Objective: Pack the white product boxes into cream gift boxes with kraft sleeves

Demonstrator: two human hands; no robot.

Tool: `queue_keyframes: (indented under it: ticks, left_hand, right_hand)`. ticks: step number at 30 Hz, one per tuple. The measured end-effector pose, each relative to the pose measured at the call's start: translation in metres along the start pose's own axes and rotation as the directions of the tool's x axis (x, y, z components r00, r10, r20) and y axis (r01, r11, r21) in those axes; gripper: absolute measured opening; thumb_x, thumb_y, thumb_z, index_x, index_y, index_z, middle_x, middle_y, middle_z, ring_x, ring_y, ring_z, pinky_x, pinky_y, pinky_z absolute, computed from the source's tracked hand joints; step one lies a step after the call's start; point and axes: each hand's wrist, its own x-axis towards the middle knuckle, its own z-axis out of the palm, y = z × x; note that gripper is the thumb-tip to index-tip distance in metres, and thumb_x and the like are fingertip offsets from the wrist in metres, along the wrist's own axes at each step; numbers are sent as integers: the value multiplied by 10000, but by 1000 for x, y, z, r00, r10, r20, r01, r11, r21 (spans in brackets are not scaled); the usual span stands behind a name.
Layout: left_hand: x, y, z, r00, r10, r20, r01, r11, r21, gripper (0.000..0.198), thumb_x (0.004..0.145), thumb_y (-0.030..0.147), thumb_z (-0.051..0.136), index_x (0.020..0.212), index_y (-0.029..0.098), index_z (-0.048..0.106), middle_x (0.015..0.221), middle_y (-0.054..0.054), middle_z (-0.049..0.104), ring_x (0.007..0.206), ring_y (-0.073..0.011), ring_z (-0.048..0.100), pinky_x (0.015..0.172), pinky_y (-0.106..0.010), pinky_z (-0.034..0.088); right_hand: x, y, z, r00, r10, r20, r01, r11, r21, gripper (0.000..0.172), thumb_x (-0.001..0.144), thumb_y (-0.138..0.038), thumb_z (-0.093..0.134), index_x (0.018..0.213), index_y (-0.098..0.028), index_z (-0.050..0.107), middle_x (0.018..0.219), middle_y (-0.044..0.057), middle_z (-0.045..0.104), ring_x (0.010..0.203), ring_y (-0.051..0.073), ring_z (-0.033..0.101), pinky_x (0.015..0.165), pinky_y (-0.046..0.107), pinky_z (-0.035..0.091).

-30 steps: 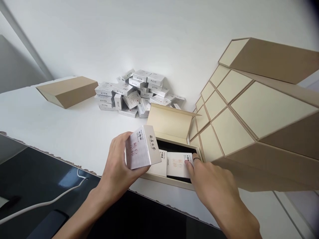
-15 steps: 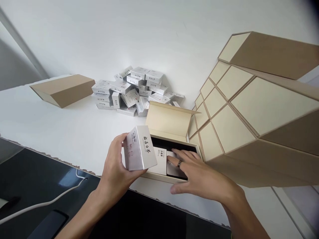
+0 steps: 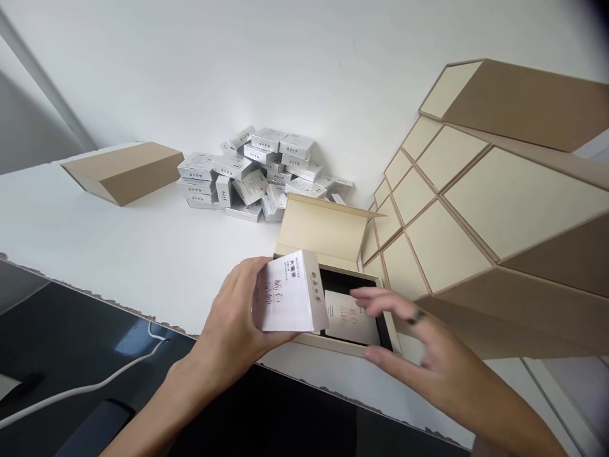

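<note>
Furthest to my left, a white cable (image 3: 85, 388) runs over a dark surface (image 3: 52, 327) below the chipped edge of the white counter (image 3: 147, 254). Up on the counter lies a closed brown box (image 3: 137, 171), and just beside it, by the wall, a loose pile of silvery cartons (image 3: 233, 166), some stacked flat, others leaning.

Nearer to me, my left grip (image 3: 233, 311) is clamped on a printed tea box (image 3: 280, 295), holding it tilted over the left part of an open case (image 3: 342, 346) and hiding that part from view. The case's lid (image 3: 323, 225) stands raised on the far side. In its dark interior a small pale box (image 3: 349, 319) lies printed face up.

My right grip (image 3: 423, 355), a dark ring (image 3: 417, 317) on one finger, has thumb and fingers apart above that small box; I cannot tell whether a fingertip touches it. Furthest right rises a stack of brown cases with cream ends (image 3: 432, 244).
</note>
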Motion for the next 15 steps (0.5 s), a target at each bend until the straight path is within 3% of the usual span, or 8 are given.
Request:
queue_keyframes:
  ticks: [2,5,7,9,11,15]
  left_hand:
    - [1,3,-1,998,26,60,-28,999,22,877,691,497,860,1361,257,346,1311,-150,574,1175,-355,583,919,-498,536]
    - [3,11,0,980,57,190,-66,997,39,1020,583,590,903,1353,255,324,1279,-148,592,1135,-366,590,873,-503,543]
    - [6,17,2,962,106,253,-115,993,23,1032,541,576,928,1314,247,330,1211,-131,616,1069,-349,607,833,-486,545]
    - [10,25,6,947,152,282,-160,987,5,1032,517,540,951,1286,240,331,1181,-123,622,1035,-337,614,818,-474,541]
    - [16,31,10,940,185,288,-190,982,-9,1032,506,506,967,1272,236,330,1194,-128,615,1057,-341,611,838,-477,535]
    - [23,35,15,938,197,285,-186,980,-64,969,535,436,972,1250,247,346,1210,-114,602,1122,-345,597,886,-483,527]
  right_hand:
    - [-15,1,6,966,-101,-236,122,990,76,407,875,-484,674,1233,-353,535,1437,50,554,1254,275,606,1031,452,549]
    - [-24,-8,22,870,-214,-444,230,973,-18,742,819,-431,755,1442,-371,358,1502,74,484,1323,287,554,1084,469,520]
    - [-21,-17,31,873,-255,-415,236,967,-98,879,817,-448,755,1519,-392,230,1581,61,392,1406,293,475,1098,463,510]
    - [-13,-23,34,923,-236,-303,200,969,-145,888,851,-474,712,1544,-416,161,1620,42,334,1431,287,446,1062,440,539]
    - [-4,-24,33,954,-214,-212,168,962,-215,827,875,-488,677,1538,-424,187,1624,33,328,1432,294,443,1054,447,537]
    - [10,-19,24,945,-249,-212,167,925,-342,813,833,-487,705,1520,-356,290,1507,76,481,1368,333,489,1071,493,499]
